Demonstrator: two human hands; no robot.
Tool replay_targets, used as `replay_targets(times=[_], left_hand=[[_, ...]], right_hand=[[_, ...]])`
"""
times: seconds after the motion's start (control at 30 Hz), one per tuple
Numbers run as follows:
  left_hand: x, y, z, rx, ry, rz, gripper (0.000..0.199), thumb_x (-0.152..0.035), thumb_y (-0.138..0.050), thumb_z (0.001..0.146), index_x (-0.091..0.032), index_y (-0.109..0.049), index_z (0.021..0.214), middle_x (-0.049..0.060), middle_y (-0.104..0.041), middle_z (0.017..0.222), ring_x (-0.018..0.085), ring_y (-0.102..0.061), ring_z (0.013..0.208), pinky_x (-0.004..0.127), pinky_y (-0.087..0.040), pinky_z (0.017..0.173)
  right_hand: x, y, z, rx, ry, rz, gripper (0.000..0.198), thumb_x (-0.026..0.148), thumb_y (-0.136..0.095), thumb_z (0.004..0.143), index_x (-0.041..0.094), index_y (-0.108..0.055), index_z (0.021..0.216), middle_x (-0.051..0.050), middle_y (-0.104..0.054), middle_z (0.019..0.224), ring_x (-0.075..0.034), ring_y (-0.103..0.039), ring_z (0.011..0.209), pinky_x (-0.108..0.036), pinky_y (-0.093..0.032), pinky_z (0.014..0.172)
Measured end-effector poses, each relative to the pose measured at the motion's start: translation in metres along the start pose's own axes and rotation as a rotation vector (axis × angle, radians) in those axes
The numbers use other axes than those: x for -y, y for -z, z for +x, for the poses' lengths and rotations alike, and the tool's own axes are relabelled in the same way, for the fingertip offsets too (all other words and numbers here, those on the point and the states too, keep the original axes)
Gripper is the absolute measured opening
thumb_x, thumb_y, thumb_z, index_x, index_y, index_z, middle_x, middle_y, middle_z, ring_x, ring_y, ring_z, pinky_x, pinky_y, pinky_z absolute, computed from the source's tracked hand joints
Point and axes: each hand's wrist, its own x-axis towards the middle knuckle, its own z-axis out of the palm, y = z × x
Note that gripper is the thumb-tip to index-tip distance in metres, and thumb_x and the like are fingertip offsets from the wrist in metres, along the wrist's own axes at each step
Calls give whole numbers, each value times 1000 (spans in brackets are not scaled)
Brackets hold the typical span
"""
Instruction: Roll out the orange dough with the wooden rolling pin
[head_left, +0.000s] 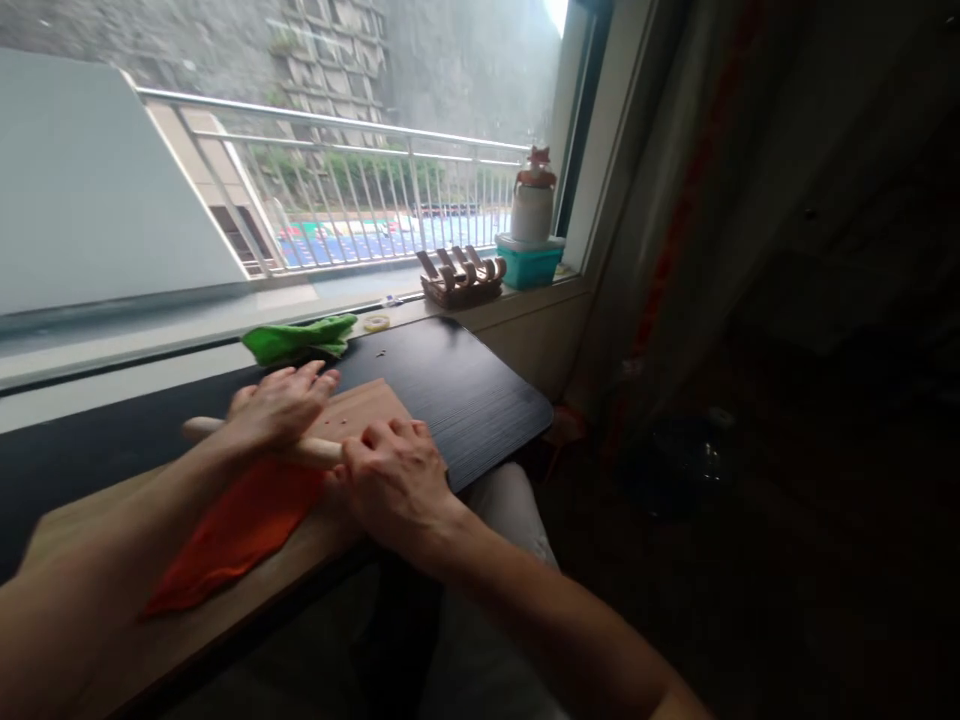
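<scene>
**Rolling pin beneath two hands, at the upper edge of an orange sheet**

The rolling pin lies left of centre in the frame, crosswise, its bare left end projecting beyond the wrist. The left hand rests across it with fingers extended and ungripped, pointing toward the top of the frame. The right hand, at centre, is curled around the pin's right end, knuckles bent. The orange sheet spreads from below the pin toward the lower left, partly hidden by the left forearm; its lower margin is slightly uneven. Beneath it is a wooden board, bearing a few small dark specks above the pin. The board lies on a black table, whose rounded corner reaches just right of centre. Above the left hand, a crumpled green cloth lies at the table's far edge, just beside a roll of tape. Farther right, near the window, are a brown rack and a teal box supporting a bottle.
</scene>
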Motion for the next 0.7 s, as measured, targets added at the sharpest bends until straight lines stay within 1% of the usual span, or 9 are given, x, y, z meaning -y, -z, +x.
replay_targets(times=[0.03,0.1,0.2,0.27,0.3,0.37,0.47,0.6,0.7], left_hand=[[5,-2,-9,45,-18,37,46,-28,-16,96,-16,-43,131,4,-30,151,22,-30,133,41,-22,103],[15,-3,-32,84,-40,76,47,-25,-15,94,-18,-43,131,1,-24,153,23,-25,135,45,-19,104],[21,1,-66,57,18,51,52,-32,-9,94,-24,-47,128,-3,-33,149,25,-25,135,49,-18,104],[18,9,-79,51,107,12,52,-36,-10,95,-22,-48,128,1,-42,144,25,-28,135,46,-22,105],[14,13,-81,83,103,12,51,-36,-12,95,-21,-48,129,2,-41,145,26,-29,135,46,-24,105],[4,21,-75,121,56,19,49,-33,-16,96,-20,-45,132,4,-36,148,28,-29,135,50,-26,104],[-10,24,-46,132,100,-64,49,-38,-16,97,-25,-44,133,2,-31,150,29,-30,135,51,-26,104],[-23,15,1,108,177,-193,55,-47,-13,95,-23,-39,137,7,-38,147,27,-30,135,52,-26,104],[-30,8,18,58,208,-244,61,-52,-14,93,-17,-35,139,12,-40,145,27,-28,136,53,-21,107]], right_hand=[[4,0,-2,-2,6,-8,26,34,-41,93,17,-59,99,-4,-59,95,-21,-48,93,-35,-37,83],[12,0,-6,4,27,-11,25,33,-40,94,17,-59,99,-4,-59,97,-20,-48,93,-35,-37,83],[23,1,-12,9,88,20,24,33,-41,94,17,-59,96,-5,-60,100,-21,-49,95,-35,-37,86],[25,2,-15,4,104,52,22,33,-44,92,18,-59,96,-5,-61,100,-21,-49,96,-35,-36,88],[25,2,-16,3,98,69,21,33,-45,92,18,-59,96,-4,-61,98,-21,-49,95,-35,-36,88],[21,1,-15,4,48,99,20,32,-46,91,18,-60,96,-4,-62,95,-21,-49,94,-35,-36,88],[10,0,-12,-5,-28,119,19,28,-44,92,20,-60,97,-4,-61,94,-20,-49,91,-35,-35,85],[-2,-2,-7,-4,-77,121,17,25,-45,92,20,-61,96,-4,-61,94,-20,-50,91,-34,-34,84],[-3,-3,-6,-10,-90,104,15,23,-47,90,19,-61,95,-4,-62,94,-20,-50,91,-34,-34,83]])
